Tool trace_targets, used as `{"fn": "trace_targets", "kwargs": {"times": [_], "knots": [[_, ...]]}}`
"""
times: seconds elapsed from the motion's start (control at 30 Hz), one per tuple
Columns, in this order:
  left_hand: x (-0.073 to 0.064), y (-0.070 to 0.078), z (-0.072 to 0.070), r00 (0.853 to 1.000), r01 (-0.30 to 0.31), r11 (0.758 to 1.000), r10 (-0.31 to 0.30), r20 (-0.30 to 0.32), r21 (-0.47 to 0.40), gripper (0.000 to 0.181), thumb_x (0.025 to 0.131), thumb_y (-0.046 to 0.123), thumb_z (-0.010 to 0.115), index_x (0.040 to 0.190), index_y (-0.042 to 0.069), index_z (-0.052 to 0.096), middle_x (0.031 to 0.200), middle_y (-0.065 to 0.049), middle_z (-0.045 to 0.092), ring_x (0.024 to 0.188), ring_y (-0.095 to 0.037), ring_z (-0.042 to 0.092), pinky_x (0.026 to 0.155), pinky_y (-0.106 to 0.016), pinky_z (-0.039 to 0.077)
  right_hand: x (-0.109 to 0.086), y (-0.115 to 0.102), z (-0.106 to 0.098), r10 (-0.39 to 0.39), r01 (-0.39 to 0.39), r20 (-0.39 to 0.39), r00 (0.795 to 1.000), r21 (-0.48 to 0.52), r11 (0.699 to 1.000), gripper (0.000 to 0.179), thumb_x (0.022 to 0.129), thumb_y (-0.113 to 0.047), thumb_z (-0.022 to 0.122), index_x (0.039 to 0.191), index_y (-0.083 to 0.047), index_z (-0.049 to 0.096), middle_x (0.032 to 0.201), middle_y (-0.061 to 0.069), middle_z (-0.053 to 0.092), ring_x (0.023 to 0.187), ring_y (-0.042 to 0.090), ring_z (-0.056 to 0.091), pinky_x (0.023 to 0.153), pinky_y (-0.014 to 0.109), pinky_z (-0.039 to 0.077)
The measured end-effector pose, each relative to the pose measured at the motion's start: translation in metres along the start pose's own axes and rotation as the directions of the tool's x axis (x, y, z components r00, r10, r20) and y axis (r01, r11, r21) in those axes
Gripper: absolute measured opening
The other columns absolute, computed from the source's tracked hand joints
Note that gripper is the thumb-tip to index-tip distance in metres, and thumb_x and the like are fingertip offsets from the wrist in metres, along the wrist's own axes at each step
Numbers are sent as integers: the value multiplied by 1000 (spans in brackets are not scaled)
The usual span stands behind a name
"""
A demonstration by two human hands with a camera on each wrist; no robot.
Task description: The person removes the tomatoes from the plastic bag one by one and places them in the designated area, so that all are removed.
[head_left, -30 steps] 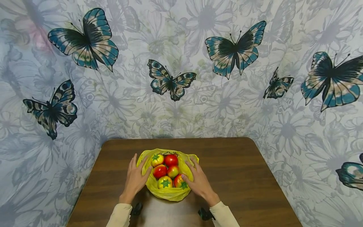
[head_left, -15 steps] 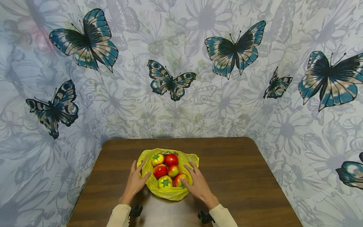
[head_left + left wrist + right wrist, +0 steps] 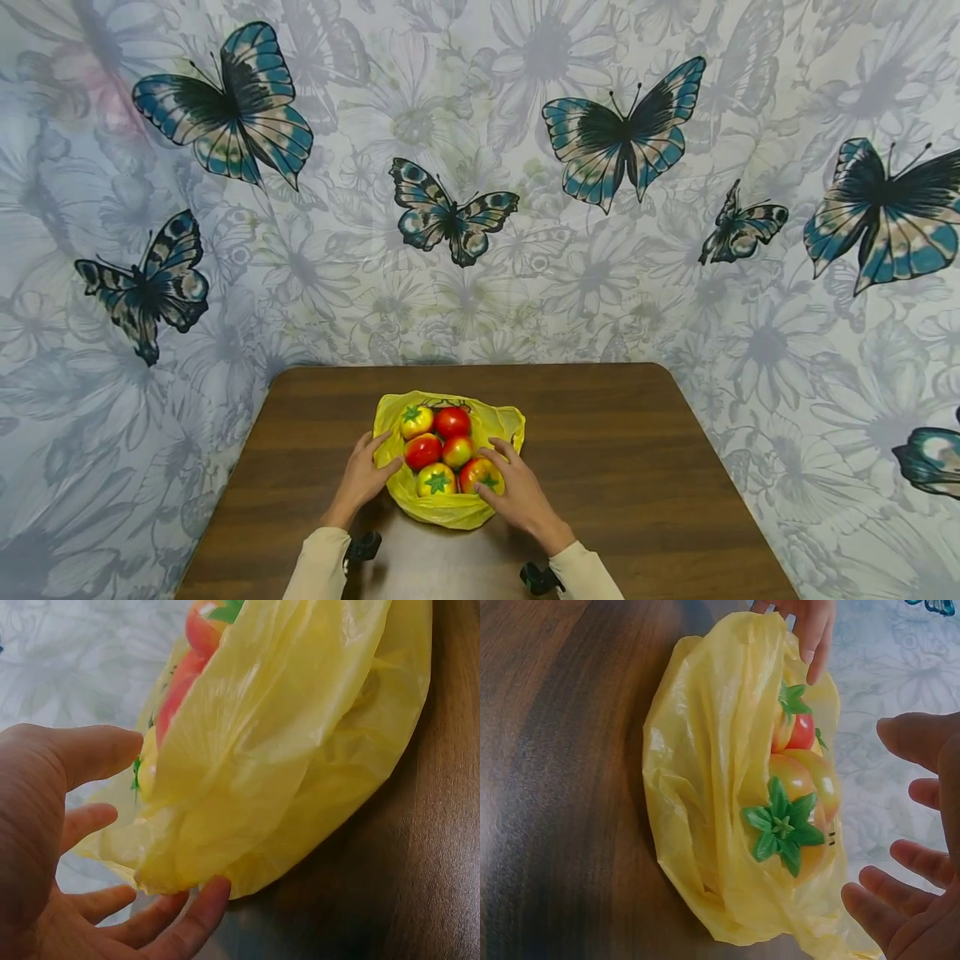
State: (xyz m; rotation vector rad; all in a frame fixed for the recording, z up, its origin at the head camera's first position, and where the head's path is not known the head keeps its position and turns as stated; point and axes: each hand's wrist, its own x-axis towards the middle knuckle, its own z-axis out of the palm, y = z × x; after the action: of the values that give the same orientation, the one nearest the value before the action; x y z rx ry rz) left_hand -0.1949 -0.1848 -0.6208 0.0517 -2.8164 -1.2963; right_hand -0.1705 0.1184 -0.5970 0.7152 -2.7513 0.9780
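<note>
A yellow plastic bag [image 3: 453, 512] sits on the table with its mouth spread wide. Several red and yellow tomatoes with green leafy tops fill it, among them a red tomato [image 3: 453, 422] at the back and a green-topped tomato [image 3: 437, 481] at the front. My left hand [image 3: 362, 479] is at the bag's left rim, fingers spread; in the left wrist view its fingertips [image 3: 217, 889] are right at the plastic. On the other side, my right hand [image 3: 522, 497] has loosely bent, parted fingers by the front right tomato [image 3: 480, 475], holding nothing.
The brown wooden table [image 3: 637, 467] has rounded far corners and meets a wall [image 3: 592, 292] papered with flowers and butterflies. Black wrist devices [image 3: 363, 547] show beside both light sleeves.
Both hands have drawn slightly back toward me. The bag's left rim has shifted inward, and more of the front right tomato's green top shows.
</note>
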Motion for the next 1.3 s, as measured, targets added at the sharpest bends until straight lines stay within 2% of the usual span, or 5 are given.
{"fn": "trace_targets", "kwargs": {"times": [0.37,0.5,0.8,0.97,1.3], "knots": [[5,-14,2,997,39,999,-41,69,36,73,82,19,75,142,-10,43,153,-29,33,137,-51,37,113,-62,31,-1,3,11,16,-16,45,999,4,1000,52,88,-35,71,134,-14,58,142,11,50,120,31,59,95,52,52],[5,-17,3,997,35,999,-36,73,22,76,77,13,77,142,-10,44,153,-29,33,136,-51,38,112,-62,32,-2,4,14,17,-18,50,999,15,1000,53,88,-35,71,134,-14,58,141,13,50,122,32,58,96,53,51],[5,-22,6,994,34,999,-36,102,17,75,71,3,71,142,-8,46,154,-32,32,138,-52,36,112,-62,32,-4,10,23,36,-37,75,997,10,999,50,86,-34,73,131,-14,60,141,12,51,123,32,56,97,54,50],[6,-22,7,993,42,999,-45,108,26,82,71,4,75,144,-9,41,154,-30,32,138,-51,36,113,-61,31,-4,14,24,44,-45,85,995,4,999,51,85,-34,74,131,-15,61,140,10,52,124,31,56,99,52,50],[7,-23,8,990,75,997,-78,118,27,85,70,7,78,145,-7,41,155,-29,32,138,-51,36,114,-61,30,0,23,28,73,-72,92,993,-13,997,56,83,-33,77,133,-15,59,140,9,52,124,31,56,100,52,49]]}}
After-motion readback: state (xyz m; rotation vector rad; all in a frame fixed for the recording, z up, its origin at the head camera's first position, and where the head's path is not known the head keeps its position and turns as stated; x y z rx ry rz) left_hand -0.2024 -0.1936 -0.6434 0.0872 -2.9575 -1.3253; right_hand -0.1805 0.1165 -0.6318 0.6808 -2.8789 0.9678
